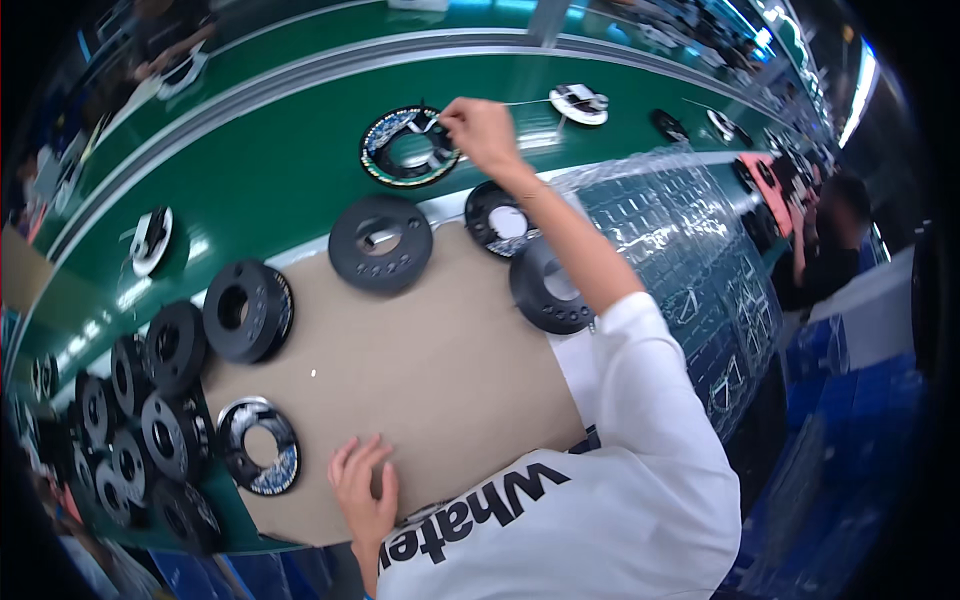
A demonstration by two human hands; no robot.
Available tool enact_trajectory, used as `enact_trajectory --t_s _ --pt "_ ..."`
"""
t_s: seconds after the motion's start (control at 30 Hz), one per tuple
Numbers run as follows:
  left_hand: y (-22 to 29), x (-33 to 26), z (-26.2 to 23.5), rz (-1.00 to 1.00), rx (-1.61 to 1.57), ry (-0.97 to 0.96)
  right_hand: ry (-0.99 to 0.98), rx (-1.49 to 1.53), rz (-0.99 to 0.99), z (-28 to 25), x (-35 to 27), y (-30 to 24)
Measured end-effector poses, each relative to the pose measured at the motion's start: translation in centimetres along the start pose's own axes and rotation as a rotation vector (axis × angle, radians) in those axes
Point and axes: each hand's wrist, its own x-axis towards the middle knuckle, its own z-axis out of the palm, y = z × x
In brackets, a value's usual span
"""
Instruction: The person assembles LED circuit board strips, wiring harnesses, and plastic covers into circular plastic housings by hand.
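My right hand [482, 130] reaches out over the green conveyor belt [270, 170]. Its fingers pinch a small white piece at the rim of a black ring part with light windings [408, 147]. My left hand [365, 490] lies flat on the brown cardboard sheet [430, 370], fingers apart, holding nothing. A similar ring part [260, 445] lies just left of it. Black round discs sit on the cardboard: one [380, 243] near the belt, two [500, 218] [545, 285] under my right forearm, and a thicker one [248, 310] tilted at the left.
Several black discs [150, 420] are stacked along the left edge. Bubble wrap [680, 230] covers the surface at the right. Small white and black parts [578, 103] [150, 240] ride on the belt. Another person [830, 230] works at the right, one more [170, 40] at top left.
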Motion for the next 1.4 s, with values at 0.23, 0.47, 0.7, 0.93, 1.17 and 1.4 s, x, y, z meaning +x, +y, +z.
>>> enact_trajectory --t_s 0.23,0.47,0.7,0.93,1.17,1.4 --pt "0.0 0.1 1.3 0.055 0.143 0.130 -0.099 -0.051 0.285 3.4 -1.6 5.0" --pt "0.4 1.0 0.9 0.034 0.135 0.080 -0.545 0.091 0.187 -5.6 -3.6 0.9" --pt "1.0 2.0 0.0 0.057 0.049 -0.067 -0.921 -0.413 -0.039 -15.8 -16.1 -6.8" --pt "3.8 2.5 0.6 -0.014 -0.272 -0.188 -0.668 0.796 0.459 -14.9 -18.6 -9.8" --pt "5.5 3.2 2.1 0.065 -0.365 -0.261 -0.634 1.705 0.809 -15.0 -20.5 -11.1" --pt "6.8 4.1 4.0 0.216 -0.059 -0.374 -0.582 1.457 0.898 -14.0 -25.4 -9.6"
